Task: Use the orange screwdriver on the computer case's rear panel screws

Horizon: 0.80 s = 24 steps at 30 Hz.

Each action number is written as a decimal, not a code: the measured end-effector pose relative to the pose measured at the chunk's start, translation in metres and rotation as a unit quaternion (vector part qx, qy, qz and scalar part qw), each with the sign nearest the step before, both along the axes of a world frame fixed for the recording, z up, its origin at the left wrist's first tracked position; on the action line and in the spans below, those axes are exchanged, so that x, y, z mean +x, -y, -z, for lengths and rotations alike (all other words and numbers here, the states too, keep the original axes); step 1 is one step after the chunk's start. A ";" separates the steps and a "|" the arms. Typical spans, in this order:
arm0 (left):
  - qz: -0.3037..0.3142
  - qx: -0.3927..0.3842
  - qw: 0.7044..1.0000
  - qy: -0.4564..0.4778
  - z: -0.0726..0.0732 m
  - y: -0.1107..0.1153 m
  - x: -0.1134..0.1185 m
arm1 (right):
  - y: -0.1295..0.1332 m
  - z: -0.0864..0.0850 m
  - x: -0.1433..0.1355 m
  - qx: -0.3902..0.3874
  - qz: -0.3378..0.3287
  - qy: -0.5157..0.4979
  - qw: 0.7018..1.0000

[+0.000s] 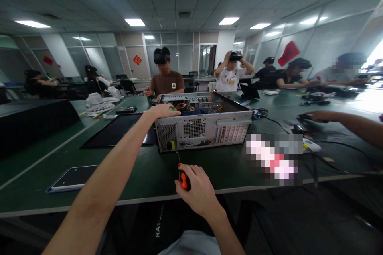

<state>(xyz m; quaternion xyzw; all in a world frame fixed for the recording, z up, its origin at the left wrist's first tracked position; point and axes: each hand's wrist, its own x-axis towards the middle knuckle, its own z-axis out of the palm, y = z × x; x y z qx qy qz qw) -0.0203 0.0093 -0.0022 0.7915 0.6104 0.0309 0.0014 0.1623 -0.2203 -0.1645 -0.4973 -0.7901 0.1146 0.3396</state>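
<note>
An opened desktop computer case (206, 121) stands on the table in front of me, its rear panel with vents, ports and slot covers facing me. My left hand (163, 110) lies over its top left edge, fingers stretched toward the inside and partly hidden. A yellow-green patch shows beside those fingers. In my right hand (197, 185) is a screwdriver (184, 179) with an orange and black handle. Its thin shaft points away from me, and the tip is at the lower left of the rear panel; whether it sits in a screw I cannot make out. Coloured cables (182, 106) show inside the case.
A black side panel (116, 130) lies left of the case, with a phone (73, 177) nearer me. White fans (100, 107) stand farther back. Cables (260, 113) and a blurred-out item (273, 159) lie to the right, where another person's hand (317, 116) reaches in. Co-workers sit across the table.
</note>
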 end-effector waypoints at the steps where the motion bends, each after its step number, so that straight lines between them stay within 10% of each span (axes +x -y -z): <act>1: 0.001 0.000 1.000 -0.001 0.000 0.000 0.000 | 0.001 -0.002 0.000 -0.002 -0.007 0.017 1.000; 10: 0.007 -0.001 1.000 0.001 -0.001 0.003 0.002 | 0.003 -0.014 0.017 -0.105 -0.068 -0.037 0.991; 24: -0.008 -0.002 1.000 -0.011 -0.006 0.012 0.006 | 0.002 -0.010 0.016 -0.063 -0.105 -0.067 0.990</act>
